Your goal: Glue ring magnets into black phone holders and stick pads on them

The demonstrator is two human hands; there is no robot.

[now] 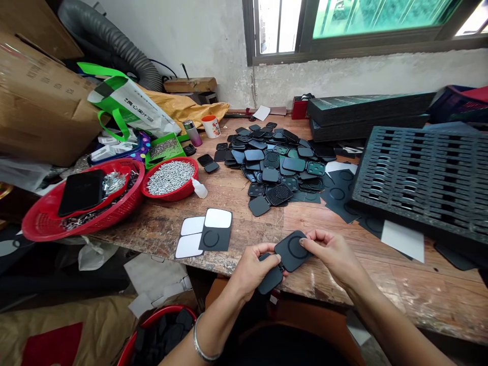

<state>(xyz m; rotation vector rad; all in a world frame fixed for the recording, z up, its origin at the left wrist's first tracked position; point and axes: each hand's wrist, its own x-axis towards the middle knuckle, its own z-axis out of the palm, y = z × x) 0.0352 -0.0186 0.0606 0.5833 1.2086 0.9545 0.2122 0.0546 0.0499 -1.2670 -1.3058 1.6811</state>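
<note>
Both hands are engaged on one black hinged plate (290, 256), which sits between them above the near edge of the bench (247, 230). The left hand (249, 269) grasps it at the hinge, thumb on top beside the joint, index finger at the left side of the upper panel. The right hand (331, 249) pinches the same plate at the far right corner of the upper panel, thumb on the ringed face. The lower panel (270, 277) extends below the left thumb, toward the body; the two panels stand opened out.

Left of the grip, overlapping sheets (215, 239) lie on the bench, near but untouched. Beyond the grip is a pile of similar plates (271, 160), well apart from the fingers. Right of the grip is a slotted tray (404, 212), a white card (403, 241) beside its near edge. Far left of the grip, a red basket (179, 194) holds small metal parts (171, 177), a white bottle (200, 189) beside it.
</note>
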